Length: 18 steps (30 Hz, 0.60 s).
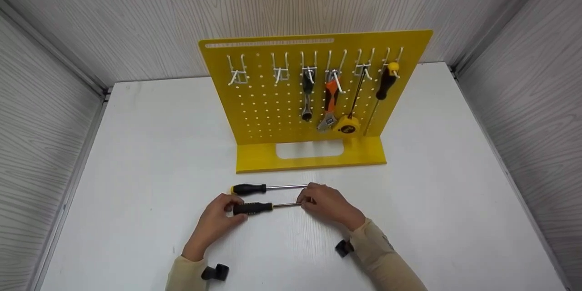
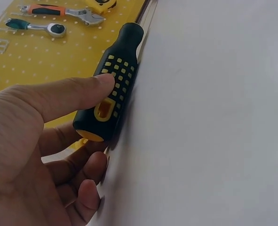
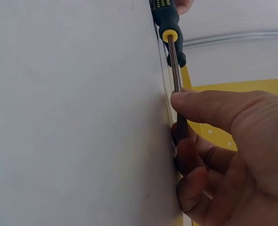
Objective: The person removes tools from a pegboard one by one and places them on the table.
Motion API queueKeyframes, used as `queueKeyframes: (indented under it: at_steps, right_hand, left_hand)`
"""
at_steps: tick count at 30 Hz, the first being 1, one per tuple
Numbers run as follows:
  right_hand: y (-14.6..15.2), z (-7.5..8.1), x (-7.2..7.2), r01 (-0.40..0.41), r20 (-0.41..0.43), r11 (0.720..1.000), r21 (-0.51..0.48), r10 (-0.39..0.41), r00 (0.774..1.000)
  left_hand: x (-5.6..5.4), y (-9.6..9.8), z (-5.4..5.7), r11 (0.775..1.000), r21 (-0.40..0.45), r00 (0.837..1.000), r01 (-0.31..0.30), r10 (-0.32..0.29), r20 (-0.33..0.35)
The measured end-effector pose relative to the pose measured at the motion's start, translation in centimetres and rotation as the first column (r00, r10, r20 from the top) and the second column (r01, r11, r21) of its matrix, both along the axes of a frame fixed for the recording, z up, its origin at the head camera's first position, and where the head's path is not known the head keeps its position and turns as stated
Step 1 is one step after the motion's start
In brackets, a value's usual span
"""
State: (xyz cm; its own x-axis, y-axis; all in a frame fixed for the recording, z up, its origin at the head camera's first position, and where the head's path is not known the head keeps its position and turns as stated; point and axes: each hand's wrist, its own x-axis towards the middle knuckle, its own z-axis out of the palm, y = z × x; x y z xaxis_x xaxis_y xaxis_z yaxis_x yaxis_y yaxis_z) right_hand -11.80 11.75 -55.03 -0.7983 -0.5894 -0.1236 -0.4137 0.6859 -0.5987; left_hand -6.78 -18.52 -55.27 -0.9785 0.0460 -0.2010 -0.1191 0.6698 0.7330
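A screwdriver point(image 1: 253, 208) with a black handle and yellow dots lies crosswise, low at the tabletop, in the head view. My left hand point(image 1: 215, 221) pinches its handle between thumb and fingers. The left wrist view shows the thumb on the dotted grip point(image 2: 122, 77) and the yellow butt end below. At the other end, my right hand point(image 1: 330, 203) pinches the metal shaft point(image 3: 175, 66) near the tip, which the fingers partly cover. Just behind lies a second screwdriver point(image 1: 250, 188), black with a yellow end, parallel to the first; its tip reaches the right hand's fingers.
Behind the hands stands a yellow pegboard point(image 1: 268, 113) with white hooks. On it hang a ratchet wrench point(image 1: 308, 95), an orange-handled adjustable wrench point(image 1: 331, 97), a yellow tape measure point(image 1: 348, 125) and another screwdriver point(image 1: 386, 82). Two hooks point(image 1: 237, 76) at left hold nothing.
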Motion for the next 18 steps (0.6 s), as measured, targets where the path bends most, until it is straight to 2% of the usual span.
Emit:
queueKeyframes:
  at_steps: [11,18]
  right_hand:
    - [-0.02,0.12,-0.02,0.013,0.024,1.000,-0.004,-0.012,1.000]
    - [0.35,0.37,-0.08,0.018,0.076,0.999,-0.034,-0.015,0.997]
  left_hand:
    - [0.13,-0.37,0.13,0.998,0.059,1.000,-0.007,0.007,-0.002]
    - [0.28,-0.45,0.39,0.998,0.069,1.000,-0.006,0.005,0.012]
